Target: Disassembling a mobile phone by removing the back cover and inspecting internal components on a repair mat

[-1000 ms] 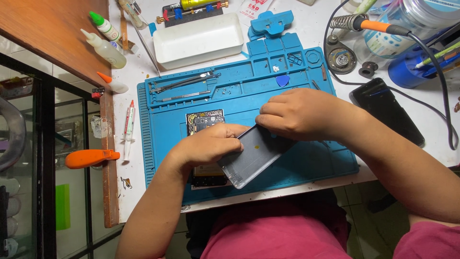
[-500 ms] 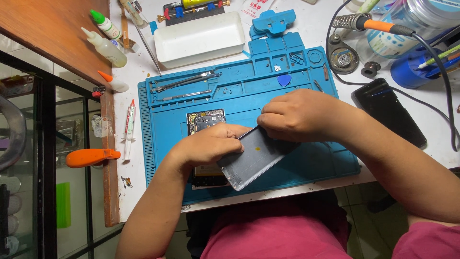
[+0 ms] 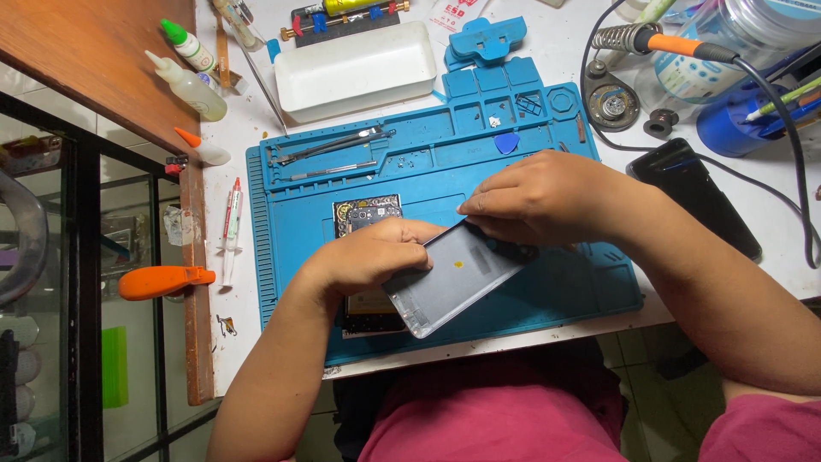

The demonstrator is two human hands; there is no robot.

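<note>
I see a white packet (image 3: 451, 12) with red print at the counter's far edge, just beyond the white tray. A clear jar at the far right corner carries a pale blue-and-white label (image 3: 684, 73). A black phone's dark screen (image 3: 694, 195) lies near the right edge.

Bright, even overhead light, sharp picture.
Soft shadows under the forearms; mild glare on the white tray (image 3: 355, 73); left edge dim.

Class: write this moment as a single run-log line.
left hand: on grey cover | right hand: grips cover's top edge | phone: open beneath | base: blue mat
</note>
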